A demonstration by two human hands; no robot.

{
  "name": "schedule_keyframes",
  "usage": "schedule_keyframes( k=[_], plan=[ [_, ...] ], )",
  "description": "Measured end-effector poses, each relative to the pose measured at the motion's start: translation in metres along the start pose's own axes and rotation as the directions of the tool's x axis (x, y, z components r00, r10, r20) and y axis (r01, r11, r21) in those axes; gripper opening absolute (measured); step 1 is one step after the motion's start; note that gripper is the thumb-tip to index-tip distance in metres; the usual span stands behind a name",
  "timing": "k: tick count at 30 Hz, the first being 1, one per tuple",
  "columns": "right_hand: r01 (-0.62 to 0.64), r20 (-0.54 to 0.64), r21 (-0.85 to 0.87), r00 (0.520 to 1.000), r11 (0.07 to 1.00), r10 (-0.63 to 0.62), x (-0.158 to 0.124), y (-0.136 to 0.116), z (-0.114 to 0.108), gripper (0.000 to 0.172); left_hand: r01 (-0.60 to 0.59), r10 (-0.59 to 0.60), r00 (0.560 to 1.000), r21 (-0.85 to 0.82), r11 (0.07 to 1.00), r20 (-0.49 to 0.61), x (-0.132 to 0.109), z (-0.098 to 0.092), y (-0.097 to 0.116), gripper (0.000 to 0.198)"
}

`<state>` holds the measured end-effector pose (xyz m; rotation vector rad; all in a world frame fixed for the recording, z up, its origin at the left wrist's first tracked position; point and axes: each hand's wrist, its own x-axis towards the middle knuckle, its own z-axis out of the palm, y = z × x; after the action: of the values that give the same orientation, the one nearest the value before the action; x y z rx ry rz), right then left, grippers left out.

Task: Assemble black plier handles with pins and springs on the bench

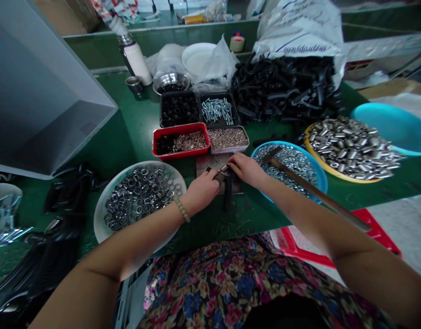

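Note:
My left hand (pixel 202 191), wearing a beaded bracelet (pixel 182 209), is closed on a dark part (pixel 216 176) over a metal plate (pixel 204 162). Beside its fingertips is a small shiny metal piece (pixel 224 168), which my right hand (pixel 246 170) pinches from the other side. How the two pieces meet is too small to make out. A black curved part (pixel 227 196) lies on the plate just below my hands. Left of my left hand stands a white dish (pixel 100 214) of metal rings (pixel 138 194). Near my right wrist, a hammer (pixel 302 183) rests across a blue basin (pixel 324 180) of small metal parts.
Behind my hands stand a red tray (pixel 181 155), a white tray (pixel 230 150) of small fasteners and black trays with screws (pixel 217 109). A heaped yellow basin (pixel 347 178) of metal sleeves is at right. Black parts (pixel 282 87) spill from a bag. A grey bin (pixel 53 91) stands left.

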<state>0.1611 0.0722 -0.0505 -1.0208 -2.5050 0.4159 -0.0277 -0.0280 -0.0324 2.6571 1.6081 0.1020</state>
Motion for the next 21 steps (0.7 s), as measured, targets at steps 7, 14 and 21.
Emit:
schedule_keyframes(
  k=[7, 14, 21],
  plan=[
    [-0.008, -0.027, 0.012, 1.0, 1.0, 0.009, -0.001, 0.004, 0.001, 0.015, 0.013, -0.014, 1.0, -0.039, 0.999, -0.021, -0.002, 0.003, 0.003, 0.022],
    [0.042, 0.094, -0.211, 0.995, 0.977, -0.022, 0.003, -0.009, -0.006, 0.017, 0.033, -0.035, 0.999, -0.055, 0.998, -0.039, -0.003, 0.005, 0.003, 0.024],
    [0.095, 0.23, -0.366, 0.973, 0.926, -0.009, 0.0, -0.02, -0.012, 0.027, 0.051, -0.053, 0.998, -0.059, 0.997, -0.04, -0.004, 0.005, 0.007, 0.026]
  ],
)
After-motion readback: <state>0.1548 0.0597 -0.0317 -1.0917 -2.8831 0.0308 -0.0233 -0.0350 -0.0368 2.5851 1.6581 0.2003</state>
